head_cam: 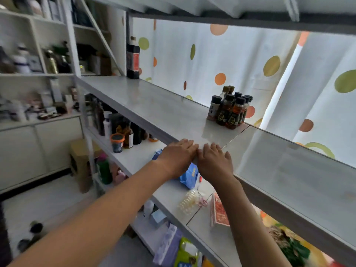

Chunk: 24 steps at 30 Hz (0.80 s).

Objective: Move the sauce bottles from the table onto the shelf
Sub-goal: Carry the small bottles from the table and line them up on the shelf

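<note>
Both hands lie flat and empty, palms down, on the front edge of the grey shelf (146, 105). The left hand (178, 156) and the right hand (215, 162) sit side by side, fingers stretched forward, their inner fingertips touching or almost touching. Neither hand grips anything.

Well beyond the fingers, toward the back of the same shelf board, stands a tight cluster of small sauce bottles (230, 109). They are upright, packed against each other, with dark caps and amber to reddish contents; one at the left of the group has a pale label. The cluster stands just beside the seam where this board meets the next one to the right.

Far down the same shelf, at its left end, a tall dark bottle (133, 58) with a red label stands upright, well apart from the small ones.

Behind the shelf hangs a white curtain (221, 60) with orange and green dots.

On the board below, under the forearms, lie a blue packet (190, 177), a clear plastic hair clip (188, 202) and a red box (218, 212). Further left on that lower board stand several dark jars and bottles, among them a jar with an orange rim (117, 142).
</note>
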Tool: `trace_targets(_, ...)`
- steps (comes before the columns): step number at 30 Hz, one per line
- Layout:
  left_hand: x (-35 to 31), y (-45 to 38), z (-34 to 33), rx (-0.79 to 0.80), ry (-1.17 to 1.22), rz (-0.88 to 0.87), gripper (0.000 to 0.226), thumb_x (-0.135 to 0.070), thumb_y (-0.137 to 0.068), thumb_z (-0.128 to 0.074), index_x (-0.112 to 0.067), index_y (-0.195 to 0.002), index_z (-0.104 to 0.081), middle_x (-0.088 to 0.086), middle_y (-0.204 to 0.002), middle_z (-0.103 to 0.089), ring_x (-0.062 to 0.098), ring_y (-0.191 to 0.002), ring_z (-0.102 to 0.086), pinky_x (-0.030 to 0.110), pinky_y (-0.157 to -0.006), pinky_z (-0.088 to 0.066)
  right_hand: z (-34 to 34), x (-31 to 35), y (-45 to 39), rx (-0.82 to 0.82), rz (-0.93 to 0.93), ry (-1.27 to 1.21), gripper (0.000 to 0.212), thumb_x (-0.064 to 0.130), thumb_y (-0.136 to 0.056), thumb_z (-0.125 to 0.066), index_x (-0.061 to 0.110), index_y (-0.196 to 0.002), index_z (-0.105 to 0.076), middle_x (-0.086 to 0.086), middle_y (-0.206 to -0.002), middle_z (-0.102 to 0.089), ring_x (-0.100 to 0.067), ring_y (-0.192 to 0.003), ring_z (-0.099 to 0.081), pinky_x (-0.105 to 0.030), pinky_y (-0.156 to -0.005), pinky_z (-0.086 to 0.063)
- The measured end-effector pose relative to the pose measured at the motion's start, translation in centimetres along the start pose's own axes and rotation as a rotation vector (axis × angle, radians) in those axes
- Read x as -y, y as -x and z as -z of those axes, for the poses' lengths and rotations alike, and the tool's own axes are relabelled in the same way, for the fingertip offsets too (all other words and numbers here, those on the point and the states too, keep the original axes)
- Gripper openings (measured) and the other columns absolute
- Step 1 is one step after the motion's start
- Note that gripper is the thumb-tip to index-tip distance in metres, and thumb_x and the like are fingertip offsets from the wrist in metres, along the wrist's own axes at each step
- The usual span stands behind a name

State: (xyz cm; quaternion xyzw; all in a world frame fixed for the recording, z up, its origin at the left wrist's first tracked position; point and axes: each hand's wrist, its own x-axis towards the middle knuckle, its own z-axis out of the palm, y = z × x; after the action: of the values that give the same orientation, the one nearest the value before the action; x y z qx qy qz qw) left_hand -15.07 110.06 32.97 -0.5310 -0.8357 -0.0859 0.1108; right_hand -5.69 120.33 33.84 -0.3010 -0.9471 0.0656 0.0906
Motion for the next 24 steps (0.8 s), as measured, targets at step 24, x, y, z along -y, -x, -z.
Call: trace_targets(24, 16.6, 60.1, -0.6, 0.096, -0.016, 1.077, 0.058, -0.021, -0.105, -0.03, -0.007, -0.154, -0.002, 0.009, -0.163, 0.001, 0.021, -0.15, 0.005, 0.039, -0.122, -0.009, -19.8, 42.8, 32.6, 0.275, 0.966, -0.113, 0.054, 0.036, -0.106, -0.023, 0.013, -0.155, -0.022, -0.01, -0.163, -0.016, -0.022, -0.153, -0.002, -0.042, -0.123, 0.004)
